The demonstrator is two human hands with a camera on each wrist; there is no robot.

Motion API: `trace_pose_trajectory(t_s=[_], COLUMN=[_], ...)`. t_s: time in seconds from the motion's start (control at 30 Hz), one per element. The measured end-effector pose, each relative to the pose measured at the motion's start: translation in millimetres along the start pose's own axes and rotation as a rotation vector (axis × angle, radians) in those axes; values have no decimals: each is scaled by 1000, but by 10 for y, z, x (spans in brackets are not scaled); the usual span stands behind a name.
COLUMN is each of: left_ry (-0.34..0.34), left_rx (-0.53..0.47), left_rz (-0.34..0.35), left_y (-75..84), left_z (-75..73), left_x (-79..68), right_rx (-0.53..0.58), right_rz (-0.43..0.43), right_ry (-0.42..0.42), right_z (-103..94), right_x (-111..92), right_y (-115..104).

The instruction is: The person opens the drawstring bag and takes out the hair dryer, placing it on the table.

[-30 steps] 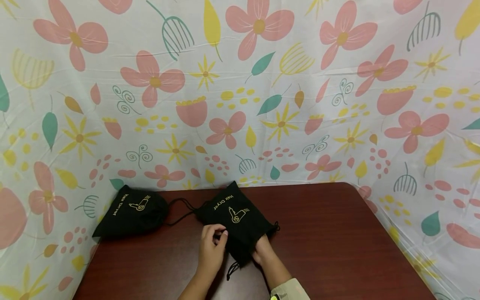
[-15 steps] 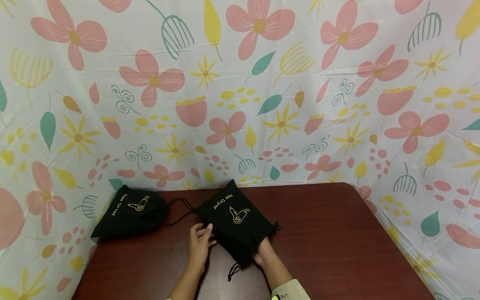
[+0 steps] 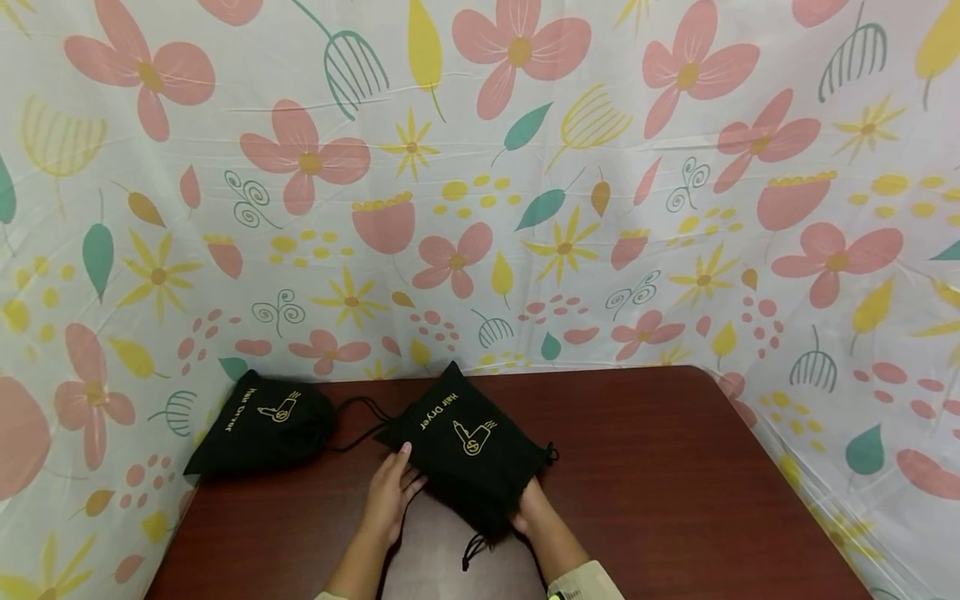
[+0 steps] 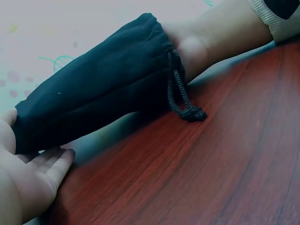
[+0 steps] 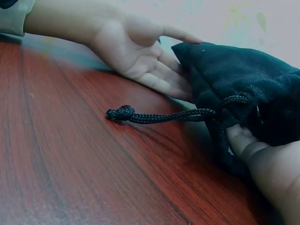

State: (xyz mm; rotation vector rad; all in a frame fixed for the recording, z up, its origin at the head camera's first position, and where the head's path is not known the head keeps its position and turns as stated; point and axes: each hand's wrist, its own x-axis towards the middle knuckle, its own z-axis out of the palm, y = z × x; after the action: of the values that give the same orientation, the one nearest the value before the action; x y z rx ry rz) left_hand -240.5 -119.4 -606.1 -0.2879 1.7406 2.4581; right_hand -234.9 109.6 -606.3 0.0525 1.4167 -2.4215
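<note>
A black drawstring bag (image 3: 468,475) with a yellow "Hair Dryer" print lies in the middle, its mouth towards the person. My right hand (image 3: 534,510) reaches into that mouth; its fingers are hidden inside the cloth. Dark folds surround the thumb in the right wrist view, and what the fingers hold cannot be told. My left hand (image 3: 387,496) is at the bag's left corner, thumb along the upper side and straight fingers underneath, as the right wrist view shows. The knotted drawstring (image 4: 191,112) hangs from the mouth between the hands.
Another black bag (image 3: 262,442) with the same print lies at the table's left end. A black cord (image 3: 363,433) loops between the two bags. The dark red wooden table (image 3: 660,467) backs onto a floral curtain (image 3: 480,192).
My left hand drew back from the bag's front side, opened out, and came to its left corner. The bag has turned slightly, its far end shifting left. My right hand stays inside.
</note>
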Motion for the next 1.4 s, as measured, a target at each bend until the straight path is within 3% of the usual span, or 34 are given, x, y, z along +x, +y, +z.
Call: trace_pose_trajectory(t_s=[0.7,1.07,1.4], left_ry=[45,54,42], left_rx=[-112,-128,-146], left_rz=[-86,-88,-80], left_y=[29,35,37], left_z=[-48,-54,-59], left_x=[62,52,18], right_rx=[-113,-193,-107], right_rz=[11,53,11], right_ry=[-87,-10,-54], right_z=[-16,-68,-1], right_x=[-52,-25,-39], right_y=[-30,12,-42])
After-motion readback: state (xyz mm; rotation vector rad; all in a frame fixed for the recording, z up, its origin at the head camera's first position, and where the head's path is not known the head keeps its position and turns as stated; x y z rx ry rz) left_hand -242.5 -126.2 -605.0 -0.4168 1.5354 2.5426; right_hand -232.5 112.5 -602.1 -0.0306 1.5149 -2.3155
